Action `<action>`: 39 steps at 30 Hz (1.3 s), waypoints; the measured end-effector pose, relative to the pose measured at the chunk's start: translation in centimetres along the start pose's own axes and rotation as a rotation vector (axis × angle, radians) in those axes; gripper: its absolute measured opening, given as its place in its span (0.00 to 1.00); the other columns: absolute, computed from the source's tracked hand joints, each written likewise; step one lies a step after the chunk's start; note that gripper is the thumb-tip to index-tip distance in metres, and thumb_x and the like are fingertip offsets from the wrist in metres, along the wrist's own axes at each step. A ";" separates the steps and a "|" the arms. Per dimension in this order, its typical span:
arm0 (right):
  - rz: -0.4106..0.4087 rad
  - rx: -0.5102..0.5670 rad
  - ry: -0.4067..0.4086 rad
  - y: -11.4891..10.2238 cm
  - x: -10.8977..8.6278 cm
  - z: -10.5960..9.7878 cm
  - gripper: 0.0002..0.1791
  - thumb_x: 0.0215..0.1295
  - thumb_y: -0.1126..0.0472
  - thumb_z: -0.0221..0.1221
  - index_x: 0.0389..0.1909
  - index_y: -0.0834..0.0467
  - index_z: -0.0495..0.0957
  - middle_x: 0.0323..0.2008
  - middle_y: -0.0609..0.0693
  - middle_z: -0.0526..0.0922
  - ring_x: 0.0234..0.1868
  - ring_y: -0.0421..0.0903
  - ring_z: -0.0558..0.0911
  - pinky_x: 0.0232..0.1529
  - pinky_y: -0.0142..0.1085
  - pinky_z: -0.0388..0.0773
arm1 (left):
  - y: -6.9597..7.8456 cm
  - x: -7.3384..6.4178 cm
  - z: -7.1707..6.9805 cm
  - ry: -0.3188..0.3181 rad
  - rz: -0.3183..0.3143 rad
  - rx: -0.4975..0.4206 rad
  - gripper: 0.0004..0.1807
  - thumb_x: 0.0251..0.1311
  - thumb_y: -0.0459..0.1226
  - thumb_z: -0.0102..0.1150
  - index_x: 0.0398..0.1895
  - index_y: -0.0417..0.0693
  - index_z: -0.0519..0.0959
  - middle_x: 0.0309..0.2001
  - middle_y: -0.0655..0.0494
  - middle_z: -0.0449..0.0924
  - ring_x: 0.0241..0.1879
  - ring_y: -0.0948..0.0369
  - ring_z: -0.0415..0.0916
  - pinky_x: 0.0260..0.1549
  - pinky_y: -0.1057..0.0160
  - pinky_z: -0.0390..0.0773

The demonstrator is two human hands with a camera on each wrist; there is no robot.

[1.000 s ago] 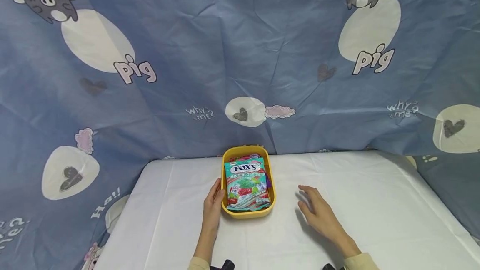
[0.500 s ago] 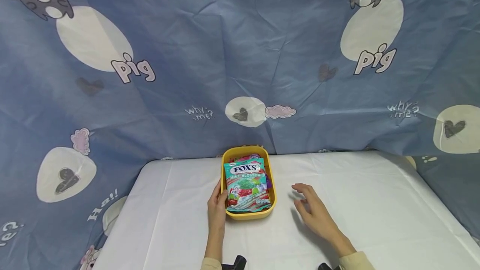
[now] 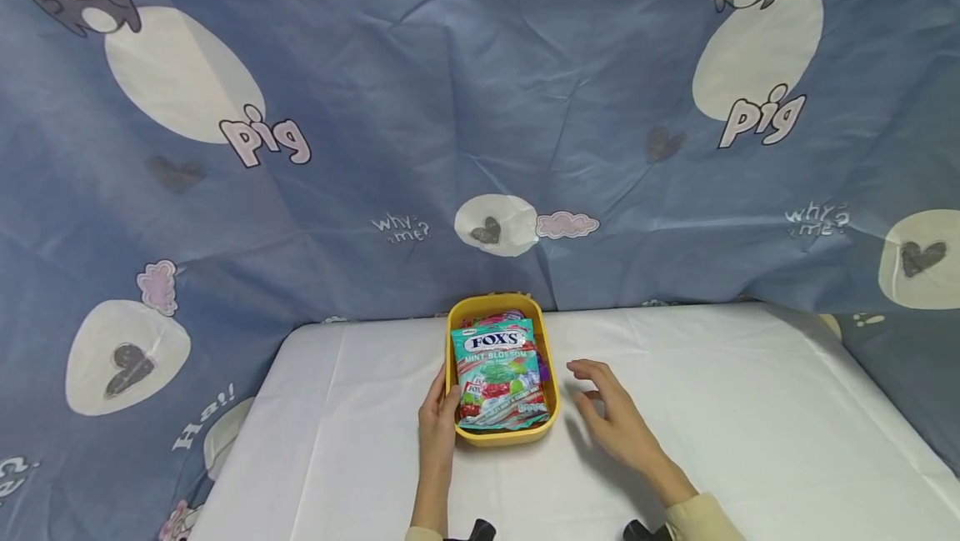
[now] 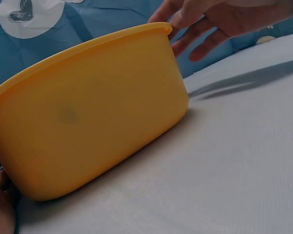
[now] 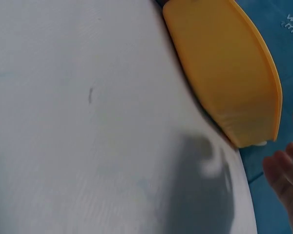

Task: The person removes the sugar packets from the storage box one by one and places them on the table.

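My left grip (image 3: 437,418) touches the yellow bin (image 3: 506,439) (whether closed round it, I can't tell); my right grip (image 3: 613,418) hovers beside it, loosely spread, empty.

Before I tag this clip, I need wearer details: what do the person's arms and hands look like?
The left hand and right hand are ungloved. Plain beige sleeves show at the head view's lower edge, each with a black, round-ended piece beside it, mostly cut off.
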State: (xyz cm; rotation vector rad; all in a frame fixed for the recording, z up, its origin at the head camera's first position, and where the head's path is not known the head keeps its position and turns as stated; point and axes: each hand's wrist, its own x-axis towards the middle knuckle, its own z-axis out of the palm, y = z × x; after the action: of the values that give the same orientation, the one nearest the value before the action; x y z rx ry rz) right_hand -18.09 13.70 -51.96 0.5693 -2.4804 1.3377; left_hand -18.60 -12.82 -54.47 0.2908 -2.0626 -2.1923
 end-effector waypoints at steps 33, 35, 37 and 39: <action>0.125 0.290 -0.196 -5.0 2.8 1.6 0.23 0.68 0.62 0.51 0.64 0.54 0.64 0.65 0.52 0.67 0.67 0.53 0.68 0.61 0.45 0.72 | -0.1 -0.1 0.0 -0.008 0.002 -0.016 0.31 0.66 0.47 0.49 0.71 0.53 0.59 0.72 0.52 0.58 0.71 0.56 0.55 0.67 0.63 0.59; 0.157 0.312 -0.224 -5.4 2.9 1.9 0.24 0.68 0.63 0.52 0.64 0.53 0.63 0.67 0.52 0.64 0.69 0.53 0.64 0.65 0.46 0.68 | -0.1 0.0 0.0 -0.012 0.013 -0.009 0.31 0.66 0.47 0.49 0.71 0.52 0.59 0.72 0.51 0.58 0.71 0.56 0.55 0.67 0.60 0.59; 0.176 0.312 -0.244 -5.9 3.1 2.1 0.26 0.67 0.64 0.52 0.65 0.54 0.62 0.70 0.53 0.60 0.72 0.53 0.58 0.68 0.49 0.61 | -0.1 0.0 -0.1 -0.011 0.018 -0.006 0.30 0.66 0.47 0.49 0.71 0.52 0.59 0.72 0.51 0.58 0.71 0.55 0.55 0.67 0.58 0.58; 0.193 0.286 -0.254 -6.4 3.3 2.4 0.27 0.66 0.65 0.53 0.66 0.54 0.61 0.71 0.54 0.57 0.74 0.53 0.54 0.70 0.51 0.55 | -0.1 0.1 -0.1 -0.015 0.023 -0.005 0.30 0.66 0.46 0.49 0.71 0.52 0.59 0.72 0.51 0.57 0.71 0.55 0.55 0.68 0.58 0.58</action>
State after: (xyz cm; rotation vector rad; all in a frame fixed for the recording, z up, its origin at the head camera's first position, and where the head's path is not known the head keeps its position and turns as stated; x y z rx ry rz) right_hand -18.19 7.83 -47.19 0.6065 -2.6152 1.8173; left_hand -18.69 -12.96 -54.64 0.2491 -2.0578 -2.1924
